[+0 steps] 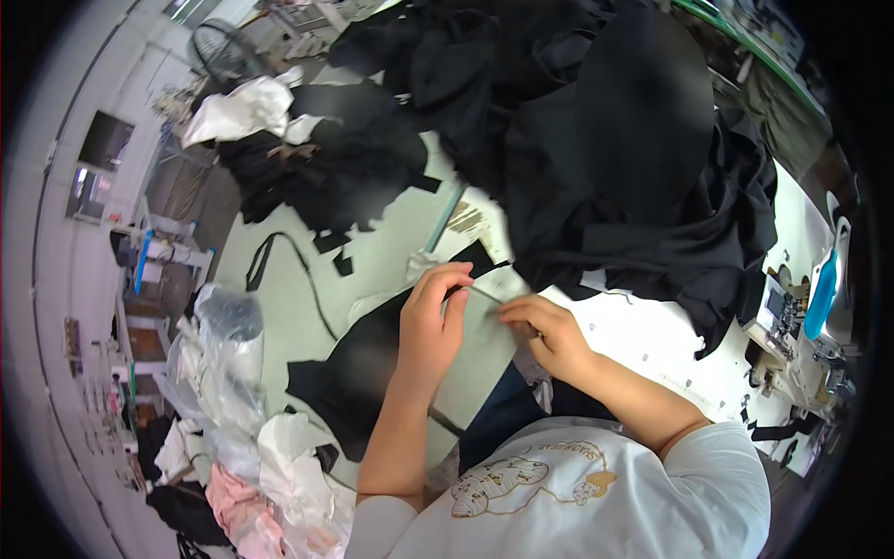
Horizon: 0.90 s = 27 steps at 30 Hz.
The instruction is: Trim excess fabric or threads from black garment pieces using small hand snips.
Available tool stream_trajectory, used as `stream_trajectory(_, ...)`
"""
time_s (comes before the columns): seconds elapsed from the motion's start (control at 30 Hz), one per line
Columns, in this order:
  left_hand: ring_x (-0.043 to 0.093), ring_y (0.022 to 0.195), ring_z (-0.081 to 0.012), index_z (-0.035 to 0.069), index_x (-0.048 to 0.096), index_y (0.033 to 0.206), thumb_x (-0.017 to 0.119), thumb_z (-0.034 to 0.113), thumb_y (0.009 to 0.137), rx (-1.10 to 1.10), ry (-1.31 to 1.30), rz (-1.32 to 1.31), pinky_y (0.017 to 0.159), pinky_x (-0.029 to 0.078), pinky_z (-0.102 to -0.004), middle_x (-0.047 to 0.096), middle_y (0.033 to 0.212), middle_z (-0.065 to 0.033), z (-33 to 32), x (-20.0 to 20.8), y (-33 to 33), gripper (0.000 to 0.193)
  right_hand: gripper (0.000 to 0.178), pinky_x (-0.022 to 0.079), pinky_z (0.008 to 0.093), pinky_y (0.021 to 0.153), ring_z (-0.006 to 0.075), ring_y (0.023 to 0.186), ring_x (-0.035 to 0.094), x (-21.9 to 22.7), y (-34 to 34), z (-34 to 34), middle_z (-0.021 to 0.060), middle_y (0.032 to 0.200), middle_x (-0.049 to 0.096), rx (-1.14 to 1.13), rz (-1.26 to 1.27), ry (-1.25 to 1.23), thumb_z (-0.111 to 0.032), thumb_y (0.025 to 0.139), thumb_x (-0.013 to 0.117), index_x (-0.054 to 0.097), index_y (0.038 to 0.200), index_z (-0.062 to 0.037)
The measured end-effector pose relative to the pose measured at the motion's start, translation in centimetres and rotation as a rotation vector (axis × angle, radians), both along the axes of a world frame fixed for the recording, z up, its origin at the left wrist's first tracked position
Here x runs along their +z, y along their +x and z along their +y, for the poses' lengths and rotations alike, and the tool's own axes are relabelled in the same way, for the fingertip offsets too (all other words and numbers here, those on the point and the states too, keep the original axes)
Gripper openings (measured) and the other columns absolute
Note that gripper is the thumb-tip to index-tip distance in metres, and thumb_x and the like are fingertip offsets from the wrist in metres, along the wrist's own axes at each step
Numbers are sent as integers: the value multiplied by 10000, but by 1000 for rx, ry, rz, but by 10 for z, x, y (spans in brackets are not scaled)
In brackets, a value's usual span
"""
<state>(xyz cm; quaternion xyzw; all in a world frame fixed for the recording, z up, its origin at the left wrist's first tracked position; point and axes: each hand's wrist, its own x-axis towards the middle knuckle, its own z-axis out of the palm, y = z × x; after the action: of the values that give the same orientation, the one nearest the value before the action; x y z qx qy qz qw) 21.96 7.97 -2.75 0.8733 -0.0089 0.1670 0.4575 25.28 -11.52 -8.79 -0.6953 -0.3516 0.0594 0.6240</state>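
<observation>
My left hand [433,317] is over the near edge of the table, fingers slightly curved and thumb apart from them. Its fingertips lie beside a small black cloth piece [476,256] and a white scrap [503,281]. Just to the right, my right hand [549,334] has its fingers closed together, pointing left; what they hold, if anything, is hidden. Beneath and left of my left forearm spreads a larger black cloth piece [349,373]. Between my hands shows the pale grey-green table surface [480,349].
A big heap of black cloth [596,140] covers the far side, with more black pieces [326,158] and white cloth [244,110] at far left. A black strip [303,265] lies on the table. Sewing machine [792,326] stands right; plastic bags [228,354] sit left.
</observation>
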Motion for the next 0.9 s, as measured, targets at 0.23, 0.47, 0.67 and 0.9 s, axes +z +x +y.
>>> stream_trajectory(0.23,623,954,-296,22,538,954,637,-20,821,-313,132,255,813,491,-365,654,993,-99,-16,-2,55,171,456,565,343,660,260,762,689,5,13,-25,105,828,668,-22,8,-50,169,613,517,647,1007,-19)
stream_trajectory(0.47,642,785,-208,11,575,901,635,-25,832,-173,-12,222,700,490,-278,662,857,-103,-9,-17,46,99,418,542,352,644,271,728,665,-8,4,-24,96,813,660,11,-132,-60,137,637,531,654,998,-33)
stream_trajectory(0.67,619,803,-103,-13,568,925,556,-46,920,-87,-181,234,747,485,-240,652,833,-54,-11,-22,22,35,395,541,385,688,300,780,673,-17,0,-25,110,837,672,-23,-90,-41,95,685,588,653,1046,-50)
stream_trajectory(0.9,625,852,-141,5,579,905,487,-31,970,-232,-356,330,826,487,-275,626,910,-69,4,-15,-18,119,439,538,324,744,259,828,692,-16,1,-31,137,863,684,-37,26,98,156,725,456,652,1085,-2)
